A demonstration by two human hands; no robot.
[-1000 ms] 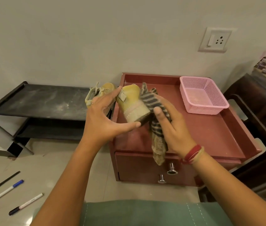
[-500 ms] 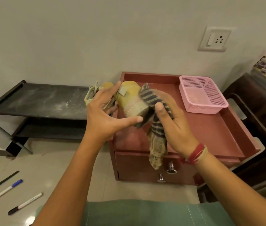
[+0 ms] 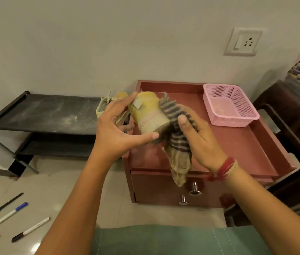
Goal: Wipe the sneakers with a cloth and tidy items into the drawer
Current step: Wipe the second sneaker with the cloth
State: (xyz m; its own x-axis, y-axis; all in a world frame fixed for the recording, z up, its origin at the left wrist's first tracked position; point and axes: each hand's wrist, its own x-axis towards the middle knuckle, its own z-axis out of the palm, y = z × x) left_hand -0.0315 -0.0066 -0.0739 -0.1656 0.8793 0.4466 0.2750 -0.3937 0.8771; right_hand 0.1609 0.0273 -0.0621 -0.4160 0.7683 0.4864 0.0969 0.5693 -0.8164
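Over cabinet (image 3: 237, 144), left hand (image 3: 116, 133) round sneaker (image 3: 149, 115), sole hidden behind cloth (image 3: 179, 146) gripped in right hand (image 3: 203, 144)

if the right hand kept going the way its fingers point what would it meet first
The right hand holds the striped cloth; straight on it would likely meet the yellow sneaker sole behind it, though depth is unclear.

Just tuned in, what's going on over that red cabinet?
A person's left hand grips a small yellow sneaker above the red wooden drawer cabinet. The right hand holds a striped brown cloth against the sneaker's sole end. A blue-capped white pen lies on the floor, not yet tidied.
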